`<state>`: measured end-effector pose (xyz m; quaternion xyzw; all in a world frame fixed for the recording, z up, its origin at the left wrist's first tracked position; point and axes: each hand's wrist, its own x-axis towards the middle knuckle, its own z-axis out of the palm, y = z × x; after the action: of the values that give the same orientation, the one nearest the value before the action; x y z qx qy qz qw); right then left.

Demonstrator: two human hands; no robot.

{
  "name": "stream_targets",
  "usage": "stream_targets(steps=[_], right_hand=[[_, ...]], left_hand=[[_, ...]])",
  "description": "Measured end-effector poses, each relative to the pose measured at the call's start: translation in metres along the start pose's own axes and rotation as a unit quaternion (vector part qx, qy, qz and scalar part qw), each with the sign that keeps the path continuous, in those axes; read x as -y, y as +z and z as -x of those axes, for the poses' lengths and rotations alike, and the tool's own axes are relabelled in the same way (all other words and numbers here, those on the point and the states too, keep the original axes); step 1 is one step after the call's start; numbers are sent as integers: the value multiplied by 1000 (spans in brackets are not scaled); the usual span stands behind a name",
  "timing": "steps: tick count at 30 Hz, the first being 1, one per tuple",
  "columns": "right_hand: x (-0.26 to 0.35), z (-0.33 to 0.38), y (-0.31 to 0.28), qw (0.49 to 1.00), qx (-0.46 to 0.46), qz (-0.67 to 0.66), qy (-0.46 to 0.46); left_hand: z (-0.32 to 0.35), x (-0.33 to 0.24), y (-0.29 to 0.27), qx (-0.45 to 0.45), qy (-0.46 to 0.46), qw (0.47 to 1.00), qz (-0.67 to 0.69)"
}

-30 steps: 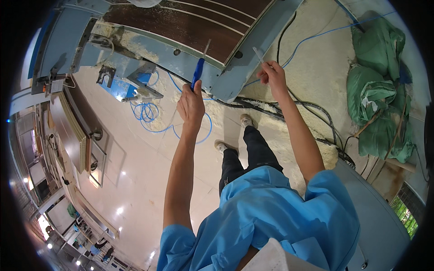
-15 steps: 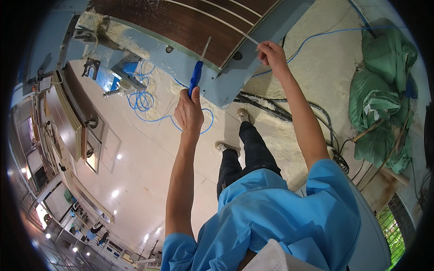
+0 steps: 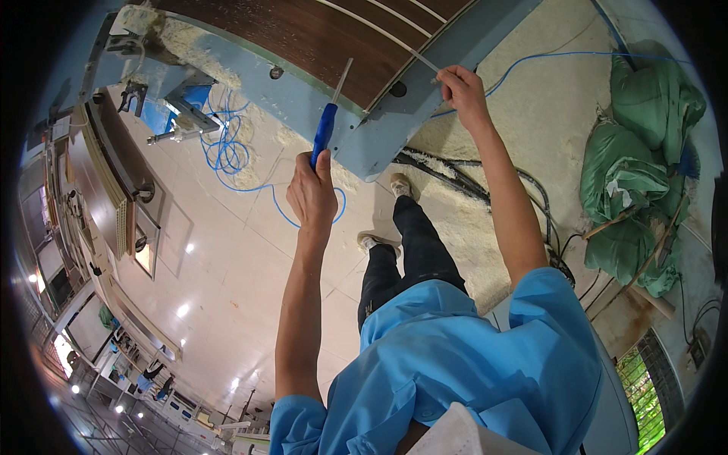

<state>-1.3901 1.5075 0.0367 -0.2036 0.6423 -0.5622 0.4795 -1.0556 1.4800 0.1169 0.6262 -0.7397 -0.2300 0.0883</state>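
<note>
My left hand is closed round the handle of a blue-handled tool, its narrow metal blade pointing up over the corner of a dark brown wood-grain panel. Whether the tool is a knife or a screwdriver I cannot make out. The fingers of my right hand pinch the end of a thin pale strip just beyond the panel's right edge. From there the strip runs up and left across the panel. Further pale lines cross the panel beside it.
The panel lies on a blue-grey machine table strewn with sawdust. Blue air hose coils on the floor at left, and black cables run below the table corner. Green sacks stand at right; stacked boards lean at left.
The view has shifted a little, so the table and panel sit slightly differently in it. Both hands keep their grips, with the tool and strip in nearly the same places.
</note>
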Motion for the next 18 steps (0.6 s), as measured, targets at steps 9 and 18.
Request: stream_targets(steps=[9,18], right_hand=[[2,-27,22,999,12,32,-36],[-1,-48,30,999,39,3,1]], left_hand=[[-1,-8,1,8,-2,1000,13],[-3,-5,11,7,-9,1000,24]])
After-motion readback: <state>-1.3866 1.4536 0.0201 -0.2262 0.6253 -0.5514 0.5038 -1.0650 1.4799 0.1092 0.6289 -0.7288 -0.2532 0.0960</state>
